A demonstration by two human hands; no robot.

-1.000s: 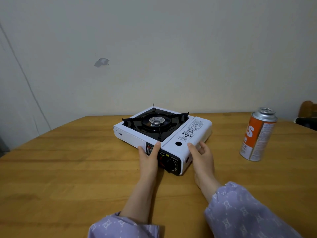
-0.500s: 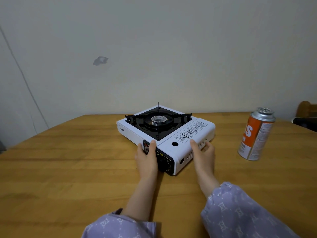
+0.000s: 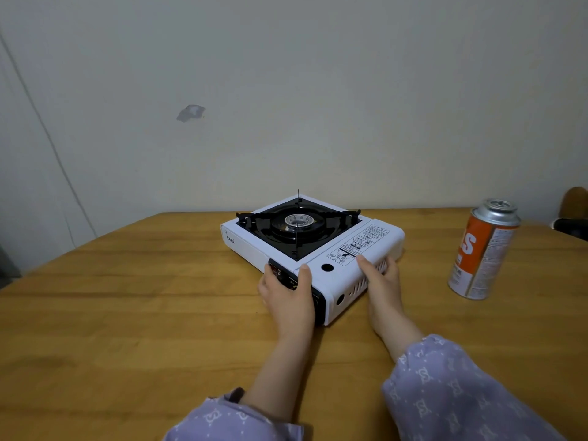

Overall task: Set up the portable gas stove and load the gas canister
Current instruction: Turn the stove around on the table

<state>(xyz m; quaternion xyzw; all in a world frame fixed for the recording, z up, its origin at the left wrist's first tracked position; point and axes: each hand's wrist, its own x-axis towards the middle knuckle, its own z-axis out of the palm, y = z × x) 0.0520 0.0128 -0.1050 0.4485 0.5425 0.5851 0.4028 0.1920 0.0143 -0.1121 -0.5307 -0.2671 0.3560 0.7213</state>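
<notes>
A white portable gas stove (image 3: 356,249) with a black burner top sits at an angle on the wooden table (image 3: 127,313). My left hand (image 3: 288,292) grips its near front corner over the black control panel, thumb on the top. My right hand (image 3: 380,278) holds the vented right side, thumb lying on the closed canister lid. An orange and white gas canister (image 3: 482,249) with a silver top stands upright to the right, apart from the stove and both hands.
A pale wall runs behind the table's far edge. A dark object and a brown shape (image 3: 572,218) sit at the far right edge, behind the canister.
Both hands have pushed the stove away from me and a little to the right. My right hand slid further along the stove's right side.
</notes>
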